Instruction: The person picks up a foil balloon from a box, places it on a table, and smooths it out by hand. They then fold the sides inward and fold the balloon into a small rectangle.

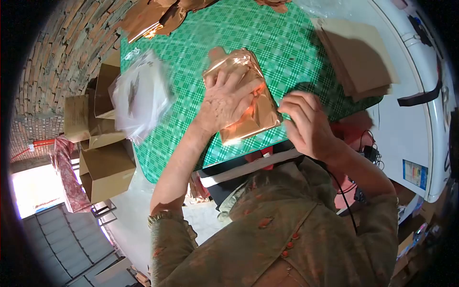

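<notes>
A shiny copper-coloured foil packet (260, 115) lies on the green checked tablecloth (186, 52), near the table's front edge. My left hand (227, 100) rests flat on it with the fingers spread, pressing on its upper left part. A brown rounded tab (216, 53) sticks out at the packet's far end. My right hand (306, 122) is at the packet's near right corner, its fingers curled and thumb drawn in. Whether the fingertips pinch the corner of the foil is too small to tell.
Clear plastic bags (142, 95) lie at the table's left edge, beside open cardboard boxes (105, 167). Brown flat sheets (358, 57) are stacked at the right. Crumpled copper foil (155, 21) sits at the far left, and a white appliance (406, 138) stands at the right.
</notes>
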Motion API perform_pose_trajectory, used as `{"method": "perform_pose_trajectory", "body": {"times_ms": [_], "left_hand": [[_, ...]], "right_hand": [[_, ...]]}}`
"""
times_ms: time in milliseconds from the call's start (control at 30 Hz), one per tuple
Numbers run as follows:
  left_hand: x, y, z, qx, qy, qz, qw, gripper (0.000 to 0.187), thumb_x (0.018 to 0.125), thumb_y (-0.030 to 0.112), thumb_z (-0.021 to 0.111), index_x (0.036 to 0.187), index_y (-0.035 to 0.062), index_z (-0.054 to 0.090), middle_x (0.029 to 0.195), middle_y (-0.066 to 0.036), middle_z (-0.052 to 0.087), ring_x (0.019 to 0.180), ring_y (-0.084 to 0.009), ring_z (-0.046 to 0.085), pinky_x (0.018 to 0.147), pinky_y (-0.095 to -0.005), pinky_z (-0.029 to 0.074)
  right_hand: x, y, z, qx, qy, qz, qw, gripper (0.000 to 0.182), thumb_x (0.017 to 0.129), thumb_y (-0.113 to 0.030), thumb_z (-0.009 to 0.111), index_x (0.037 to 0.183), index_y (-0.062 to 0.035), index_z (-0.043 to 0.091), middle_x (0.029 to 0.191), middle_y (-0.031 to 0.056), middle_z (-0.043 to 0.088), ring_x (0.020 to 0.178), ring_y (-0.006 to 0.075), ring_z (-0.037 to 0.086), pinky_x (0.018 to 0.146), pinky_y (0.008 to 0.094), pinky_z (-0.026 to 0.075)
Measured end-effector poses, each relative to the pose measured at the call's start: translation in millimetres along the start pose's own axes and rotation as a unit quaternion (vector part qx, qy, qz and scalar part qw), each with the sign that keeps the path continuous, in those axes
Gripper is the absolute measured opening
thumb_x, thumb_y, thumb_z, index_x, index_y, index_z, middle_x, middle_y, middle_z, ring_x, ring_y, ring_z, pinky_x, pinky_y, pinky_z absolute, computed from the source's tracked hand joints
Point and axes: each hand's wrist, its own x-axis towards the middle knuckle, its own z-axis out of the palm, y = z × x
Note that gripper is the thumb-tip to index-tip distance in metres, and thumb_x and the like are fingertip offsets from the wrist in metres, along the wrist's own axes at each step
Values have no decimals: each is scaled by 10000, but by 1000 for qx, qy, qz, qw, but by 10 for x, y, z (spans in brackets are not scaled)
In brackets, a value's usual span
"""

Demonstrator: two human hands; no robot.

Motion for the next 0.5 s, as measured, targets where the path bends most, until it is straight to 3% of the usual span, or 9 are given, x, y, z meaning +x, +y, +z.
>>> {"method": "perform_pose_trajectory", "body": {"times_ms": [67, 167, 200, 400, 500], "left_hand": [[-6, 1, 2, -8, -3, -5, 1000, 458, 1021, 354, 556, 1469, 332, 647, 1552, -113, 499, 1411, -367, 417, 1134, -555, 300], [-7, 3, 3, -12, 1, -6, 1000, 470, 1009, 348, 576, 1474, 337, 642, 1557, -107, 499, 1412, -365, 420, 1135, -555, 308], [-5, 2, 5, -13, 3, -6, 1000, 473, 1006, 346, 583, 1475, 337, 640, 1558, -104, 500, 1412, -363, 421, 1136, -555, 310], [-18, -15, 43, -23, 13, -3, 1000, 491, 989, 329, 619, 1480, 325, 628, 1557, -83, 503, 1418, -352, 422, 1153, -547, 316], [-36, -24, 62, 1, 22, 1, 1000, 498, 986, 341, 624, 1484, 328, 623, 1564, -83, 494, 1433, -358, 410, 1167, -554, 305]], "right_hand": [[143, -50, 116, -61, 9, -34, 998, 561, 912, -239, 715, 1381, 42, 590, 1407, 205, 605, 1390, 350, 499, 1193, 548, 333], [164, -168, 227, -90, -71, -11, 993, 810, 898, -428, 749, 1500, 56, 503, 1564, 232, 500, 1534, 363, 378, 1275, 577, 220], [126, -171, 244, -91, -115, 11, 989, 973, 865, -562, 747, 1544, 71, 457, 1648, 236, 410, 1592, 356, 295, 1299, 602, 137], [89, -236, 228, -114, -133, 20, 984, 979, 858, -590, 753, 1525, 72, 479, 1632, 228, 432, 1582, 358, 306, 1290, 624, 122], [102, -377, 96, -141, -185, 27, 972, 986, 846, -590, 773, 1519, 71, 487, 1633, 221, 433, 1582, 380, 296, 1290, 625, 125]]}}
